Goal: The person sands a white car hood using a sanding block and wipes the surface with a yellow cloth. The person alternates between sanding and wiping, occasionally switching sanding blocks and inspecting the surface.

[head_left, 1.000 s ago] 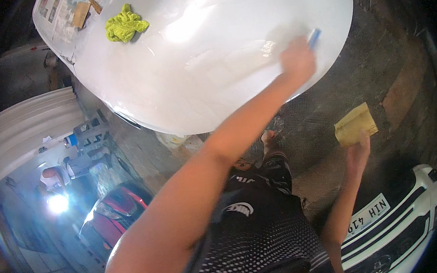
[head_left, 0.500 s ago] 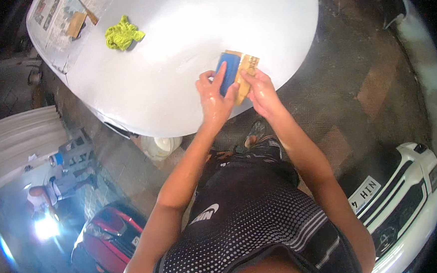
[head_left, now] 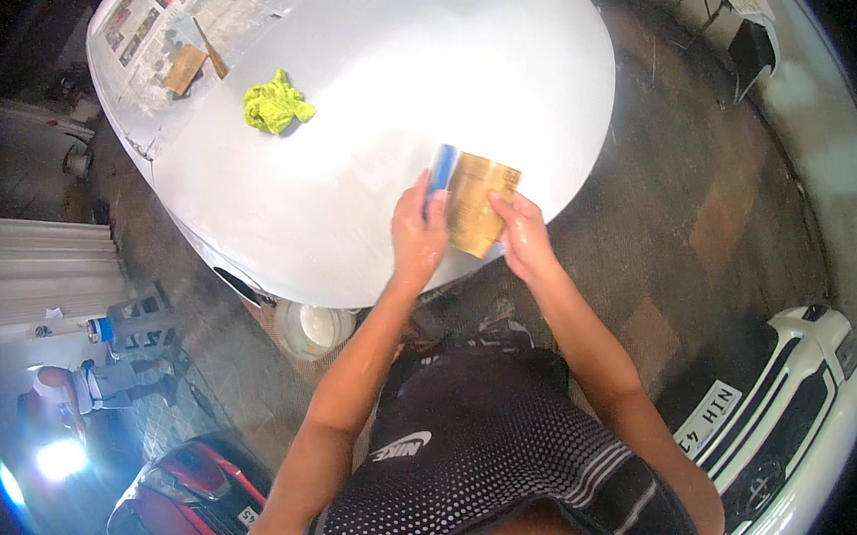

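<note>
My left hand (head_left: 417, 234) grips a blue sanding block (head_left: 440, 174), its thumb on one side and fingers round the other. Between my two hands a tan sheet of sandpaper (head_left: 479, 201) lies against the block, its printed back showing. The right edge of that sheet is pinched by my right hand (head_left: 521, 230). Both hands are over the near edge of a pale grey-white car hood (head_left: 505, 76). Farther off on the hood lies a crumpled yellow-green cloth (head_left: 276, 103).
Newspaper (head_left: 227, 20) covers the far left, with a tan block (head_left: 185, 69) and a brown stick-like tool (head_left: 209, 47) on it. A whitish bucket (head_left: 314, 325) stands below the hood. A white car front (head_left: 791, 412) is at right, a red vehicle (head_left: 187, 498) and another person (head_left: 63, 388) at lower left.
The sandpaper is opened out more broadly toward the right, and the blue block now shows only as a narrow strip. The view has shifted, so the hood and cloth sit lower.
</note>
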Available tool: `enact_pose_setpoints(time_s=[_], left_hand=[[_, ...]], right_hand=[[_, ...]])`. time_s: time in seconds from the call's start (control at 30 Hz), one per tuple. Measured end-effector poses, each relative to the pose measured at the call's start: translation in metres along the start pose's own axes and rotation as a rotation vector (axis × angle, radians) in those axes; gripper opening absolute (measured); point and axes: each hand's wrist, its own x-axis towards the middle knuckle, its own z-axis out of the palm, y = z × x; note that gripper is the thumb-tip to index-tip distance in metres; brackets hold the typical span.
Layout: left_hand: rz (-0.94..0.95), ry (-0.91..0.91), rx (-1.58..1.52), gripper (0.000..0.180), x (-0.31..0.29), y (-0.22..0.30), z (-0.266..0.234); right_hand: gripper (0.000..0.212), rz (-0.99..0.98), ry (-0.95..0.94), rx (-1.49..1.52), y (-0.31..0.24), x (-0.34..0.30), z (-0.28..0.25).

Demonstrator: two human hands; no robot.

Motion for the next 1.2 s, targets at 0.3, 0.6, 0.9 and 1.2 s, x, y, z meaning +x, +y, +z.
enact_pose_setpoints(time_s=[0.3,0.6,0.9,1.2], left_hand=[[0.042,0.181,0.436,0.048,0.097,-0.109,-0.092],[0.195,0.392,0.935,0.027,0.270,-0.118,-0.024],[0.437,0.370,1.090,0.021,0.249,-0.091,0.215],[0.690,0.121,0.701,0.033,0.159,-0.034,0.309]], right_hand=[[0.037,-0.017,0.551,-0.040,0.015,-0.025,-0.206],[0.037,0.011,0.887,0.122,0.012,-0.102,-0.296],[0.049,0.047,0.887,0.013,-0.072,-0.093,-0.364],[0.049,-0.144,0.626,-0.036,-0.145,-0.013,-0.404]])
